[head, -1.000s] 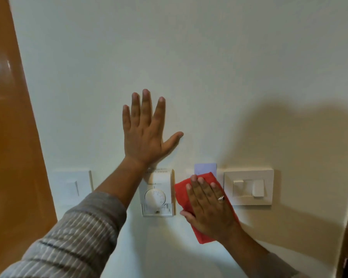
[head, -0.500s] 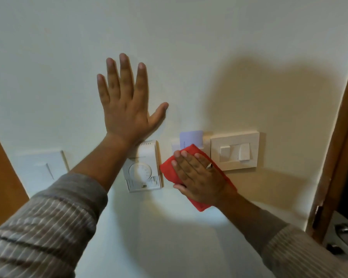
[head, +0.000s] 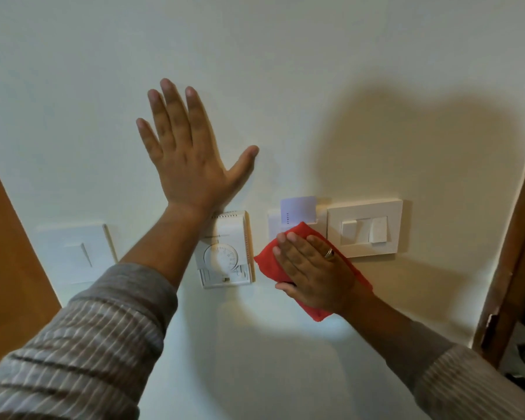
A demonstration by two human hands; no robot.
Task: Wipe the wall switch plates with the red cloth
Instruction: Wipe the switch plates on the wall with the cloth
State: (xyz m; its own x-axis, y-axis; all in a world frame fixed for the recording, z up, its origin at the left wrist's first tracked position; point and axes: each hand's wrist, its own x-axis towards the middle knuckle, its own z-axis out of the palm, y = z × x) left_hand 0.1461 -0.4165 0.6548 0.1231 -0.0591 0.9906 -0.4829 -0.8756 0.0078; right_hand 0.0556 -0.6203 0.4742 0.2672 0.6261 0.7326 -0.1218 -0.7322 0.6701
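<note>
While the plain off-white painted wall [head: 285, 71] fills nearly the whole view, an orange-brown wooden door panel [head: 6, 237] edges the left and a brown wooden door frame [head: 515, 237] the right. Since a second ago the view has swung right: less of the left door shows and the right frame has come in. Both hands sit about where they were against the wall fittings, so the wipe looks mid-stroke on the same spot, not yet advanced to the next plate.

Left hand [head: 188, 159], striped grey sleeve behind it, is flat on the wall above the fittings, fingers spread, grasping nothing, likely bracing.

Right hand [head: 312, 271], ring on one finger, presses palm-down on the folded red cloth [head: 270, 265], fingers extended; thumb seems tucked at the cloth's lower edge, holding it to the wall.

The cloth covers the lower part of a white wall card holder [head: 275, 221], just beside the white rectangular double rocker switch plate [head: 364, 227] and touching its lower-left corner. White single switch plate [head: 73, 253] far left and white plastic dial thermostat [head: 225, 250] are apart from the cloth.

Only container: the card holder, with a pale lilac plastic card [head: 297, 209] standing upright in it.
</note>
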